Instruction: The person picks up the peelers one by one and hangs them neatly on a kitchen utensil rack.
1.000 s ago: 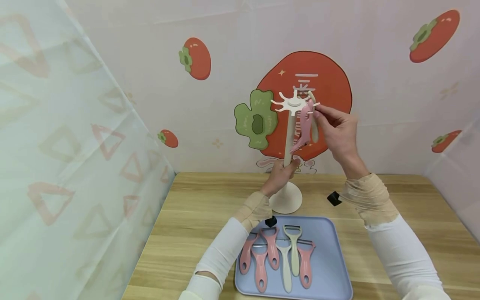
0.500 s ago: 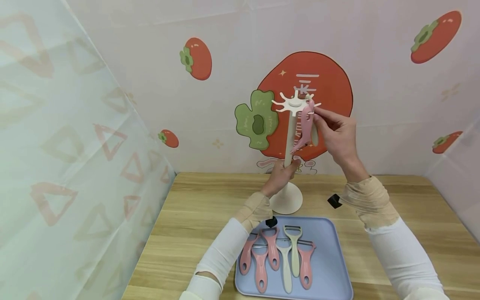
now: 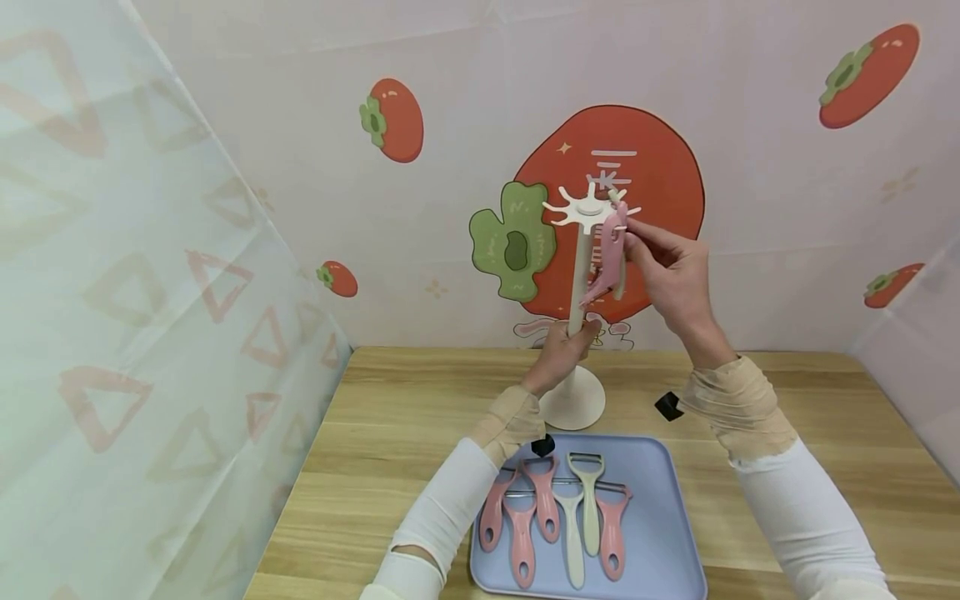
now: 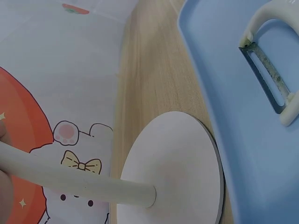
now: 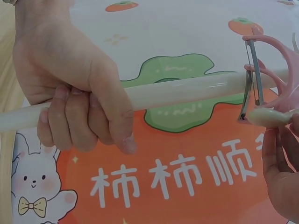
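Observation:
My left hand (image 3: 557, 357) grips the post (image 5: 187, 91) of a white stand with a round base (image 4: 177, 158) and several hook arms (image 3: 590, 208) on top. My right hand (image 3: 678, 279) pinches a pale peeler (image 5: 268, 116) up at the stand's right-hand hooks. Its handle overlaps the pink peeler (image 3: 612, 250) there, which hangs with its blade end down and leaning toward the post. In the right wrist view, the pink peeler's metal blades (image 5: 254, 70) lie close beside the pale handle. Part of the pale peeler is hidden behind the pink one and my fingers.
A blue tray (image 3: 660, 517) lies in front of the stand, its far rim close to the base. Several pink peelers (image 3: 522, 542) and pale peelers (image 3: 589, 508) lie in it. A printed wall sheet (image 3: 450, 208) stands behind the wooden table (image 3: 390, 417).
My right hand has shifted slightly left and down, bringing the pale peeler closer behind the pink one. My left hand stays on the post.

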